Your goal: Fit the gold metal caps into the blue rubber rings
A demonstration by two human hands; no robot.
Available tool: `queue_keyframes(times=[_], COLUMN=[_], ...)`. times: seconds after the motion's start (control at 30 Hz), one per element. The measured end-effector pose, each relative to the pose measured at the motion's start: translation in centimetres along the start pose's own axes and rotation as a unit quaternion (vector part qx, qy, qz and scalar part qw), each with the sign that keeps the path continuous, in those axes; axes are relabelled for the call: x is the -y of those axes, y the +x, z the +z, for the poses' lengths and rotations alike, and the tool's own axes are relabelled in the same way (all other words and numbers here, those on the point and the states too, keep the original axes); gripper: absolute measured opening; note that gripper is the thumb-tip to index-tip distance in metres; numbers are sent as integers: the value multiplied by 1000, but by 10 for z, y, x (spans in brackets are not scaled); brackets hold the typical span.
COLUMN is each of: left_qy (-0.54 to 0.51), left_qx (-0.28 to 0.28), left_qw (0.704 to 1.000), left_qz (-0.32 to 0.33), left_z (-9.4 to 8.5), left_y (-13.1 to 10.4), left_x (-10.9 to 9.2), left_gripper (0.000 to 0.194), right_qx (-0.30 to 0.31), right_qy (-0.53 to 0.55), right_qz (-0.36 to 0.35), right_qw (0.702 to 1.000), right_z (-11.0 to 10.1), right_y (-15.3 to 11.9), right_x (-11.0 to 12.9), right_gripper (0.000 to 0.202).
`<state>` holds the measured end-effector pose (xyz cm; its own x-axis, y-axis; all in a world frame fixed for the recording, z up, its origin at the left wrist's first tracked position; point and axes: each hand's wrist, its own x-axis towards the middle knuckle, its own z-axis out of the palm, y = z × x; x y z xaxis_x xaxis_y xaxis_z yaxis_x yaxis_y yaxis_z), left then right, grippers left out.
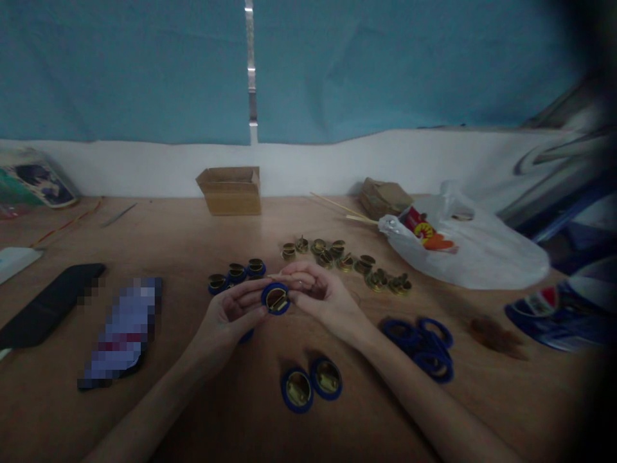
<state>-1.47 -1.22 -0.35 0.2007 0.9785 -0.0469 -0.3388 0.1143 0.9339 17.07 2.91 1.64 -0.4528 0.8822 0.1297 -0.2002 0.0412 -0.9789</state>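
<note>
Between the fingertips of both hands is a round brass pin-back badge (276, 299) with a blue rim, its pin side facing me. My left hand (234, 310) grips it from the left, and my right hand (324, 292) pinches its right edge. Two similar blue-rimmed badges (297, 389) lie on the table close to me. Several more rimmed badges (236, 272) sit behind my left hand, partly hidden by it. Beyond my right hand are several loose brass badge pieces (346, 261) without blue rims. A pile of blue rings (418, 341) lies to the right of my right wrist.
A cardboard box (235, 196) stands against the wall. At right are a plastic bag (475, 251), a brown package (384, 196) and a blue drink wrapper (559, 312). A black phone-like object (51, 305) and a pixelated item (123, 331) lie at left on the wooden table (168, 238).
</note>
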Motion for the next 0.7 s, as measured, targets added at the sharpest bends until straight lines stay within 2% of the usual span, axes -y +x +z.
queue_keyframes(times=[0.17, 0.5, 0.7], left_qy=[-3, -59, -59], left_qx=[15, -19, -17], left_qw=[1000, 998, 998], left_qz=[0, -26, -23], left_z=[4, 6, 4], left_y=[-1, 0, -1], left_x=[-5, -6, -6], left_gripper=[47, 46, 42], right_qx=[12, 24, 13], right_qy=[19, 53, 48], right_qz=[8, 11, 4], right_qw=[1000, 998, 999], right_z=[0, 4, 8], right_y=[-2, -2, -2], right_x=[0, 1, -3], right_gripper=[31, 34, 35])
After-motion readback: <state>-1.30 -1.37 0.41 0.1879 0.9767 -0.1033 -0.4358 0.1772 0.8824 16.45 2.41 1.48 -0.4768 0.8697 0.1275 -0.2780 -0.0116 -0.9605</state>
